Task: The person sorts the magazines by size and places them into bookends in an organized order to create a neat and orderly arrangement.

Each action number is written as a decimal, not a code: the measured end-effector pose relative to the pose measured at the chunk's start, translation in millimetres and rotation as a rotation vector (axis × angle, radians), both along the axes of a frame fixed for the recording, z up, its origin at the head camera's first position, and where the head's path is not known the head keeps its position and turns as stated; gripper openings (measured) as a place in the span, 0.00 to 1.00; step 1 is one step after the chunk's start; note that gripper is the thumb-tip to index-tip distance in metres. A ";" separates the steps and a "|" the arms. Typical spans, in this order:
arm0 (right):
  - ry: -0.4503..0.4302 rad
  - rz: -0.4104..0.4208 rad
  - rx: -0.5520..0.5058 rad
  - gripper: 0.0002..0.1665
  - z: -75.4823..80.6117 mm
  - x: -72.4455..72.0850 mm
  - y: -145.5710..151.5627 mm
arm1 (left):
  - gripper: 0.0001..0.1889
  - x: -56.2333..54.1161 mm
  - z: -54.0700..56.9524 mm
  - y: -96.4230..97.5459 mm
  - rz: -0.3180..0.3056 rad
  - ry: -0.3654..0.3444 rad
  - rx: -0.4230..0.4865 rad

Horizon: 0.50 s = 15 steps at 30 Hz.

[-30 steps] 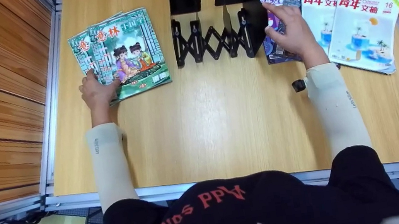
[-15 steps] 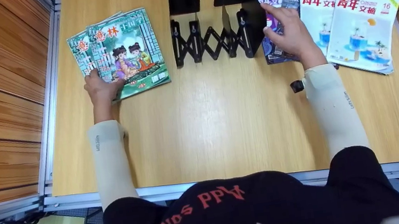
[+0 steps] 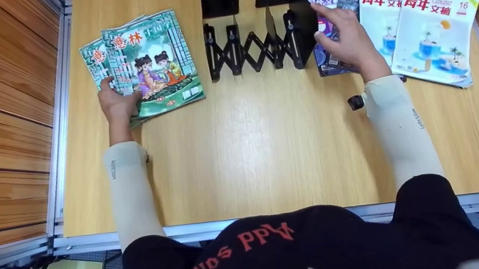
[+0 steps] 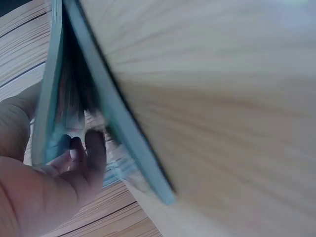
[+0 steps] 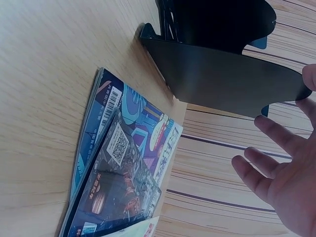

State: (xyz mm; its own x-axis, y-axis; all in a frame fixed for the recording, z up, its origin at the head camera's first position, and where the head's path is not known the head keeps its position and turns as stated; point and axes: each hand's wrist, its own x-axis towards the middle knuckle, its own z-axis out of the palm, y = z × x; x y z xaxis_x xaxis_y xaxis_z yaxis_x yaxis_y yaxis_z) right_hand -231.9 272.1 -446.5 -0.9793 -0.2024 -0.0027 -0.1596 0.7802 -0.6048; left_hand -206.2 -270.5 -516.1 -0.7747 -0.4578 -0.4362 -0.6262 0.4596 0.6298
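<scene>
— Where are the hands?

— Well apart, over a wooden table (image 3: 246,152). The left hand (image 3: 118,104) pinches the left edge of a green illustrated magazine (image 3: 164,65), thumb on its cover, at the top of an overlapping pile on the table's left side.

— And underneath?

— A second green magazine (image 3: 93,63), peeking out to the left. Seen from the left wrist, the fingers reach into a narrow V-shaped gap between two magazine edges, though that view is blurred.

— The right hand (image 3: 350,39)?

— Fingers extended and spread, thumb and forefinger touching the outer upright plate (image 5: 222,79) of a black lattice rack (image 3: 236,62). The remaining fingers lie off the metal.

— Where does the rack stand?

— At the middle of the table's far side, between the green pile and a row of magazines on the right.

— Which ones?

— A purple magazine (image 5: 148,128) near the plate, a dark magazine (image 5: 123,182) overlapping it, then two white magazines (image 3: 434,36), the rightmost marked "16".

— And the person?

— Pale sleeves (image 3: 132,191) on the forearms, a black shirt (image 3: 329,239) with red lettering.
</scene>
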 end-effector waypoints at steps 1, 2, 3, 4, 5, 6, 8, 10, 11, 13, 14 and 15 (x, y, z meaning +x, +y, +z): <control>-0.001 0.000 0.001 0.36 0.2 0.0 -0.3 | 0.47 -0.2 1.9 -0.9 0.001 0.011 0.009; -0.003 0.000 0.002 0.36 0.4 0.0 -0.5 | 0.46 -0.4 3.9 -1.6 0.004 0.020 0.024; -0.005 0.000 0.003 0.35 0.6 0.1 -0.6 | 0.44 -0.5 5.6 -2.1 0.008 0.027 0.043; -0.007 0.000 0.003 0.35 0.8 0.2 -0.8 | 0.43 -0.5 7.3 -2.4 0.012 0.033 0.065; -0.010 -0.001 0.003 0.35 0.9 0.3 -0.8 | 0.42 -0.5 8.8 -2.5 0.016 0.039 0.093; -0.014 -0.002 0.002 0.35 1.0 0.4 -0.8 | 0.41 -0.3 10.1 -2.4 0.019 0.048 0.119; -0.007 0.000 0.002 0.35 1.2 0.4 -0.6 | 0.40 0.2 12.4 -1.4 0.020 0.072 0.153; 0.004 0.001 0.002 0.35 1.4 0.3 -0.3 | 0.39 0.9 13.9 0.5 0.030 0.103 0.163; 0.008 0.000 0.002 0.35 1.5 0.2 -0.1 | 0.38 1.3 14.4 1.8 0.042 0.123 0.169; 0.014 0.001 0.002 0.35 1.6 0.2 -0.2 | 0.36 2.7 16.1 5.0 0.071 0.173 0.162; 0.015 0.001 0.002 0.35 1.8 0.3 -0.3 | 0.35 3.7 17.6 7.2 0.087 0.203 0.155; 0.005 -0.002 0.000 0.34 1.8 0.6 -0.3 | 0.34 5.0 19.8 9.7 0.102 0.234 0.151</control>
